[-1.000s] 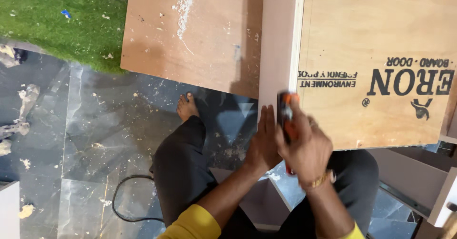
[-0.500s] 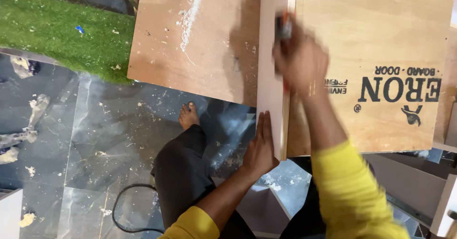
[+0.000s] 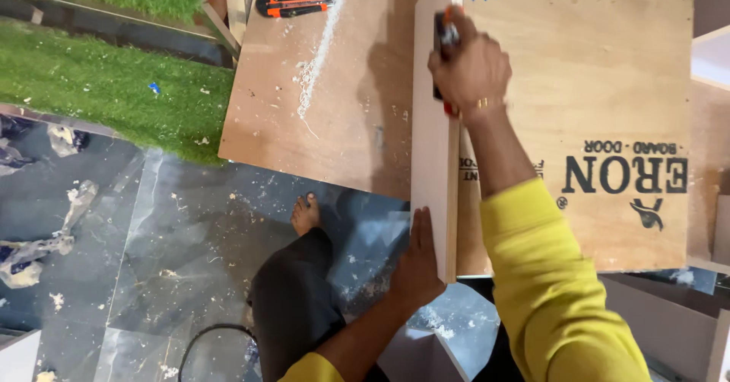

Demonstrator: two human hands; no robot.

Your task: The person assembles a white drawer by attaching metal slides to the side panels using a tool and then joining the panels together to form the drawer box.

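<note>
A pale laminated board (image 3: 432, 146) stands on edge across a large plywood sheet (image 3: 593, 108). My right hand (image 3: 470, 69) is shut on a small black and orange hand tool (image 3: 445, 36), pressed on the board's top edge far from me. My left hand (image 3: 418, 264) lies flat against the board's near end and steadies it. Both arms wear yellow sleeves.
An orange and black utility knife (image 3: 293, 5) lies on a second plywood sheet (image 3: 319, 101) beside a line of white dust. My bare foot (image 3: 306, 215) rests on the dark tiled floor (image 3: 152, 260). A black cable (image 3: 205, 340) loops near my leg. Green turf (image 3: 99, 78) lies to the left.
My right hand has slid the tool along the board's top edge, from the near end to the far end. My left hand has stayed at the near end.
</note>
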